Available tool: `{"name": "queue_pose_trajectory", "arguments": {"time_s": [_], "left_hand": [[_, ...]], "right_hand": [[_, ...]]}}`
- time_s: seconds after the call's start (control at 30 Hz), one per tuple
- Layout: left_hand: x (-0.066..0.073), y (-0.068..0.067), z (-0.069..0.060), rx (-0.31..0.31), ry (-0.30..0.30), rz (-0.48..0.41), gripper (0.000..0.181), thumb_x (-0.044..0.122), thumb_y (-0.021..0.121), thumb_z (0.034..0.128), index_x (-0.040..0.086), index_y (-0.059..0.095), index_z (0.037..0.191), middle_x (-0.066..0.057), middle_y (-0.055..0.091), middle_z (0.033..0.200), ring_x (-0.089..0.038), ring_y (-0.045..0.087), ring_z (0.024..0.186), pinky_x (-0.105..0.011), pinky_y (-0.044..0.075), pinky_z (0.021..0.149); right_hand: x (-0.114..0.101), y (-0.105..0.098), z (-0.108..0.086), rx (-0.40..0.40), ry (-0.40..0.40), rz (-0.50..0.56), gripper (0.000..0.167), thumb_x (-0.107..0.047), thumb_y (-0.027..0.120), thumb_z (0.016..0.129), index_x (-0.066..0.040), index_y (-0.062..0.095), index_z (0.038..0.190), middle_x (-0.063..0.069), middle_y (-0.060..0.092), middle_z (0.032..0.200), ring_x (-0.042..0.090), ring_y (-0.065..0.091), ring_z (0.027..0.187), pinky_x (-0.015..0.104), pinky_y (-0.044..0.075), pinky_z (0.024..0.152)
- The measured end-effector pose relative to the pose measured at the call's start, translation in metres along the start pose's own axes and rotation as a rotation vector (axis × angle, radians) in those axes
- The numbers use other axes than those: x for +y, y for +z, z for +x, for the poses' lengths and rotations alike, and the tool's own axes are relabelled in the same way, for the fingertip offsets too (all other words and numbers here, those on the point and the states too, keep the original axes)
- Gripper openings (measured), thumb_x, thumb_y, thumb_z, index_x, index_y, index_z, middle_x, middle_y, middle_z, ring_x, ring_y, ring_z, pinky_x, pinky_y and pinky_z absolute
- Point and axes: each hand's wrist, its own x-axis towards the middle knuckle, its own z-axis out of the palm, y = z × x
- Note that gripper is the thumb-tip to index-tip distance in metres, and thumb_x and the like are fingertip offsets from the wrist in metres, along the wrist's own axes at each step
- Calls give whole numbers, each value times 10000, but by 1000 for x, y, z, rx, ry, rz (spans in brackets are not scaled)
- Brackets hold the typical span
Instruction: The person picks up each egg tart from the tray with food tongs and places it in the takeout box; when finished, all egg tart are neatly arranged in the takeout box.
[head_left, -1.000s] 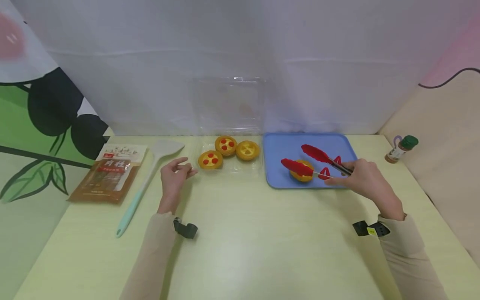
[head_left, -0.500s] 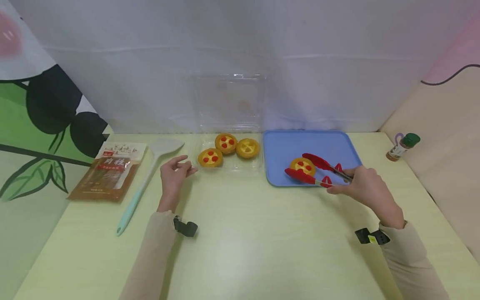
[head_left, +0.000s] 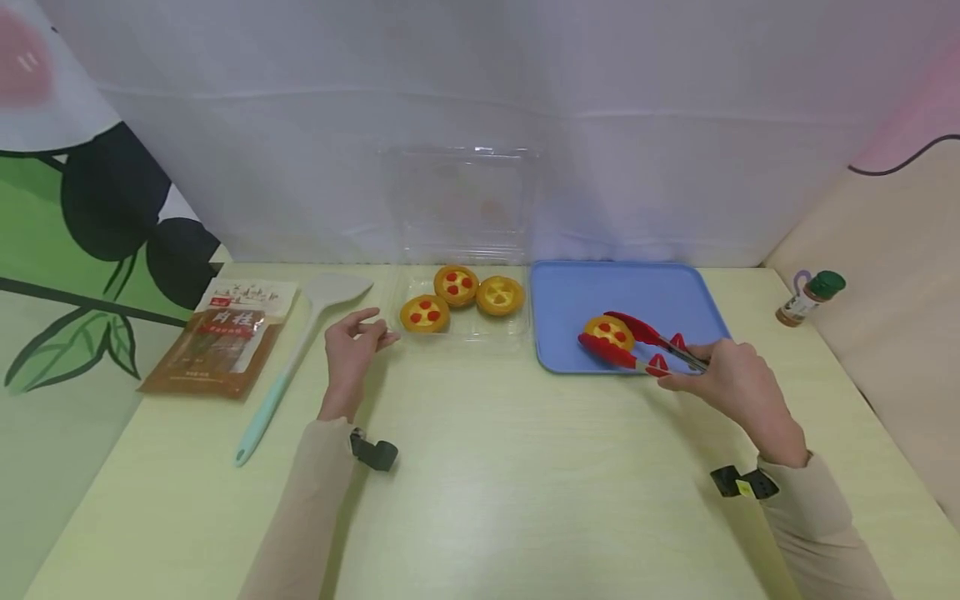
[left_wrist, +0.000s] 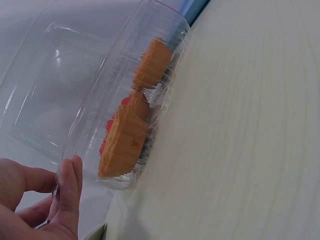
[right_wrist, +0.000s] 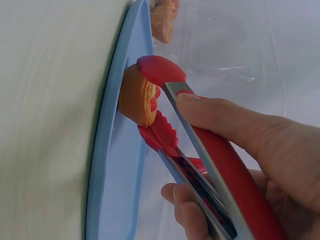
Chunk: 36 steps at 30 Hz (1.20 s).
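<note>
My right hand [head_left: 742, 392] holds red-tipped metal tongs [right_wrist: 225, 170] by the handles. The tongs' red tips lie on either side of an egg tart with red dots [head_left: 611, 327], over the front of the blue tray [head_left: 622, 287]. In the right wrist view both tips appear to touch the tart [right_wrist: 134, 97]; whether it is raised off the tray I cannot tell. My left hand [head_left: 351, 358] pinches the left rim of a clear plastic container [left_wrist: 75, 130], whose lid [head_left: 465, 200] stands up. Inside are two red-dotted tarts [head_left: 424, 314] and one plain tart [head_left: 500, 296].
Left of the container lie a spatula [head_left: 300, 346] with a mint handle and a brown food packet [head_left: 217, 342]. A small green-capped seasoning bottle [head_left: 806, 298] stands at the far right. A white cloth [head_left: 637, 167] hangs behind the table.
The tongs came down from above the tart to its two sides and narrowed around it. My left hand stays at the container's rim.
</note>
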Motion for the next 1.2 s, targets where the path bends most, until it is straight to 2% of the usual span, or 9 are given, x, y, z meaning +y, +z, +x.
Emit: {"name": "queue_pose_trajectory", "arguments": {"time_s": [0.17, 0.27, 0.4, 0.47, 0.7, 0.83, 0.9, 1.03, 1.2], "left_hand": [[0, 0, 0, 5, -12, 9, 366, -51, 567, 933, -122, 539, 1291, -32, 554, 757, -17, 669, 588, -167, 607, 701], [1, 0, 0, 6, -20, 16, 370, -46, 566, 933, -120, 537, 1294, -44, 546, 778, -18, 669, 587, -166, 606, 701], [2, 0, 1, 10, -29, 30, 372, -38, 570, 934, -113, 540, 1297, -59, 553, 799, -18, 670, 593, -167, 605, 703], [2, 0, 1, 16, -31, 32, 369, -39, 570, 932, -111, 544, 1294, -64, 551, 807, -20, 671, 595, -169, 606, 703], [2, 0, 0, 19, -29, 28, 363, -38, 574, 934, -113, 546, 1288, -63, 537, 809, -18, 668, 588, -164, 605, 696], [3, 0, -1, 20, -34, 22, 364, -44, 571, 934, -117, 543, 1289, -61, 533, 808, -18, 665, 578, -160, 603, 691], [3, 0, -1, 20, -37, 27, 366, -37, 575, 936, -110, 545, 1293, -62, 533, 813, -16, 665, 583, -159, 603, 695], [4, 1, 0, 18, -46, 29, 368, -29, 581, 938, -101, 549, 1297, -68, 531, 825, -21, 670, 596, -169, 606, 706], [4, 1, 2, 20, -62, 28, 374, -29, 584, 938, -95, 546, 1304, -68, 538, 830, -23, 671, 598, -170, 607, 704]], "right_hand": [[-1, -7, 0, 8, -6, 22, 758, -452, 805, 769, 80, 589, 1263, -47, 323, 497, 155, 313, 527, 235, 241, 406], [-2, -12, 1, 0, 4, 58, 777, -471, 798, 776, 73, 574, 1283, -29, 438, 515, 170, 349, 532, 238, 262, 397], [-6, -16, 3, 2, 2, 116, 800, -499, 793, 772, 49, 568, 1309, 37, 628, 660, 206, 412, 614, 252, 293, 400], [-10, -16, 4, 8, -3, 136, 817, -523, 791, 764, 37, 569, 1316, 75, 676, 744, 225, 428, 668, 258, 304, 405], [-32, -12, 10, 1, -37, 227, 812, -529, 794, 757, 23, 581, 1314, 159, 705, 966, 236, 464, 763, 250, 349, 413], [-47, -6, 16, -3, -71, 266, 764, -503, 812, 748, 2, 615, 1286, 116, 716, 922, 221, 457, 708, 246, 347, 415], [-55, -2, 19, -5, -87, 266, 729, -488, 823, 742, -19, 638, 1269, 63, 698, 801, 206, 442, 647, 245, 326, 407], [-70, 8, 28, -26, -98, 266, 671, -469, 838, 729, -61, 677, 1237, -33, 503, 555, 162, 377, 536, 241, 277, 393], [-84, 20, 41, -67, -114, 277, 666, -494, 839, 712, -81, 696, 1215, -67, 284, 532, 140, 271, 506, 239, 207, 401]]}}
